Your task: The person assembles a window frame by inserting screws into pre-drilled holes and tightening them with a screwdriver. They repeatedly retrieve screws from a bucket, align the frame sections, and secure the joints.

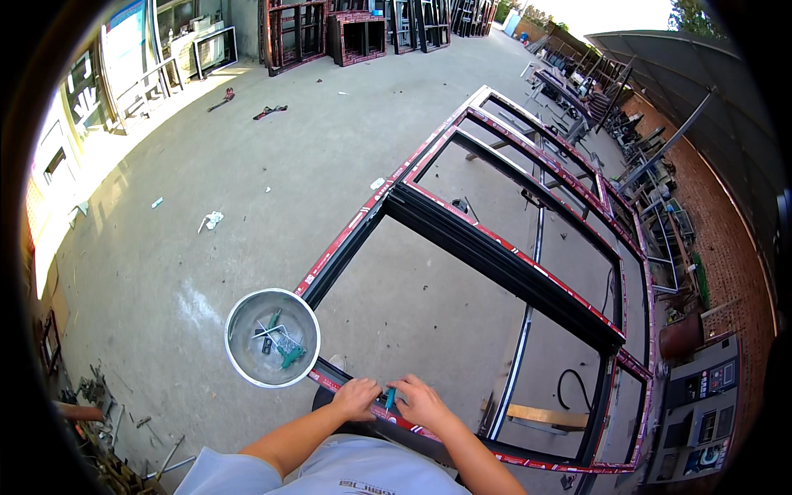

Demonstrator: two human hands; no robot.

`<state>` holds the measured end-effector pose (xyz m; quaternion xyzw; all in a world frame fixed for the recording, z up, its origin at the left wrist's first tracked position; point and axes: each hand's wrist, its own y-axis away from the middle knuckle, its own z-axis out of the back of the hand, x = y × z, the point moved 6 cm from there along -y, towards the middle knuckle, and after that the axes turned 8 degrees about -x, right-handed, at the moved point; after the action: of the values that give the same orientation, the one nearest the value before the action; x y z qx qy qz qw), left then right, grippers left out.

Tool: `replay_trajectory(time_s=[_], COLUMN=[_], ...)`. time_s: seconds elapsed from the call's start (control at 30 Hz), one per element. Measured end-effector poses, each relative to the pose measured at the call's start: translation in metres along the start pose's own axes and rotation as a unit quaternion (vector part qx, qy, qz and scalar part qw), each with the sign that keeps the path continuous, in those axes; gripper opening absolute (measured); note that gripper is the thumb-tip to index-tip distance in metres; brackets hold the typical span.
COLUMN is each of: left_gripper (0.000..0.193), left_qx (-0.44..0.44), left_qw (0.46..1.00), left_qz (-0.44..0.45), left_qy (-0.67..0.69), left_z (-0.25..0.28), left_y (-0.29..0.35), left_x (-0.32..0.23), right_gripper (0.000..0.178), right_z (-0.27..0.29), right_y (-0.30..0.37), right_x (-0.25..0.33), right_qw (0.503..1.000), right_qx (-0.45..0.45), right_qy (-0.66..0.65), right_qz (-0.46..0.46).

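Observation:
A dark window frame (346, 233) with red-printed protective film lies in front of me, its near rail against my body. My left hand (358, 400) is closed at this rail, its fingers curled down; what they hold, if anything, is hidden. Right beside it, my right hand (421, 404) pinches a small green-handled tool (390, 398), its thin tip pointing down toward the rail. A round metal bowl (232, 351) sits at the frame's left corner. Inside are a green piece (290, 356), thin metal rods and small dark parts.
Black bars (495, 260) cross the frame, and a wooden beam (544, 415) shows beneath it. A grey machine with a control panel (701, 384) stands at the right. Scrap metal (115, 412) lies at lower left. Finished frames (293, 37) lean far back; another person (596, 101) is at far right.

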<state>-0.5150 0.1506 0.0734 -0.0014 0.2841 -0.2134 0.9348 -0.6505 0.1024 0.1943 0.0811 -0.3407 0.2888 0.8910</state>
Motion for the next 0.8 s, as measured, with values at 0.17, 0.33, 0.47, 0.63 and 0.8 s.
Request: replay_trajectory(time_s=[0.17,0.33,0.47,0.63,0.8], left_gripper=[0.054,0.065,0.063,0.063,0.056], left_qx=[-0.016,0.03,0.025,0.021,0.019], left_qw=[1.0,1.0,1.0,1.0,1.0], left_qz=[-0.012,-0.003,-0.004,0.0,0.002], left_qy=[0.014,-0.009,-0.002,0.001,0.01], left_z=[0.008,0.003,0.004,0.004,0.004], left_y=[-0.003,-0.003,-0.002,-0.002,-0.002], left_x=[-0.004,-0.003,-0.002,-0.001,-0.002], right_gripper=[0.032,0.032,0.029,0.024,0.025], right_z=[0.005,-0.006,-0.004,0.002,0.007], right_y=[-0.005,-0.002,-0.004,-0.007,-0.01], right_x=[0.007,-0.004,0.0,0.012,0.02], right_qw=[0.999,0.999,0.999,0.998,0.994], right_qx=[-0.017,-0.046,-0.014,0.006,-0.065], right_qy=[0.023,0.004,-0.012,0.017,0.087], right_qz=[-0.038,-0.011,-0.048,-0.064,0.026])
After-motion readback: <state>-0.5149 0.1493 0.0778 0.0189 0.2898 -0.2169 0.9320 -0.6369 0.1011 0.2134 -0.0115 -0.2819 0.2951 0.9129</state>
